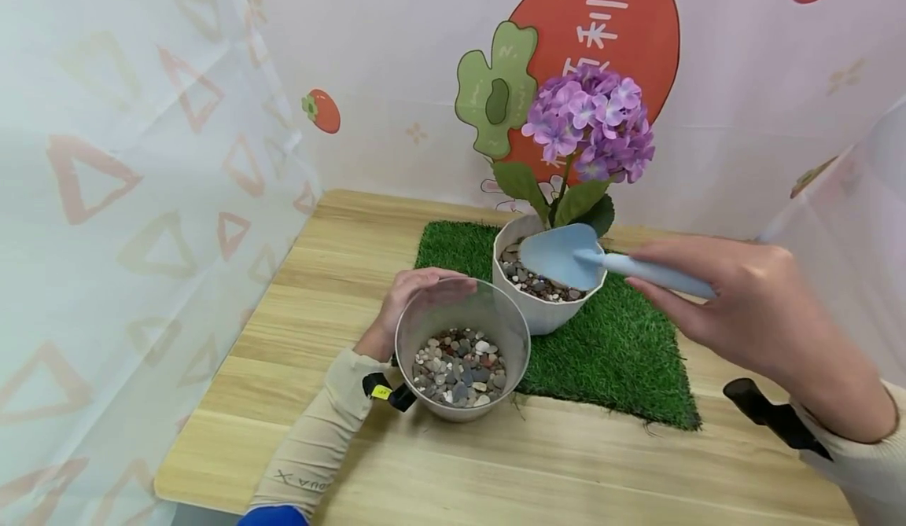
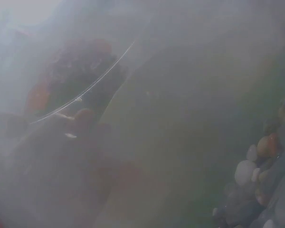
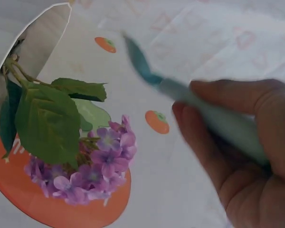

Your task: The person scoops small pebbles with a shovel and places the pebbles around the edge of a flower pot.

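My right hand [image 1: 750,298] grips the pale handle of a light blue garden trowel [image 1: 562,257]. Its blade overlaps the mouth of the white flowerpot [image 1: 545,315] in the head view. The right wrist view shows the trowel [image 3: 211,114] almost edge-on, thumb and fingers round its handle. Pebbles fill the pot about the stem of a purple hydrangea [image 1: 594,121]. My left hand [image 1: 398,306] holds a clear plastic bucket [image 1: 463,413] by its far left side, some fingers showing through the wall. Several mixed pebbles [image 1: 460,369] lie in its bottom.
The flowerpot stands on a green artificial grass mat [image 1: 616,361], spread over a light wooden table [image 1: 297,314]. The bucket is at the mat's front left. A printed cloth backdrop [image 1: 382,54] rises behind and beside the table.
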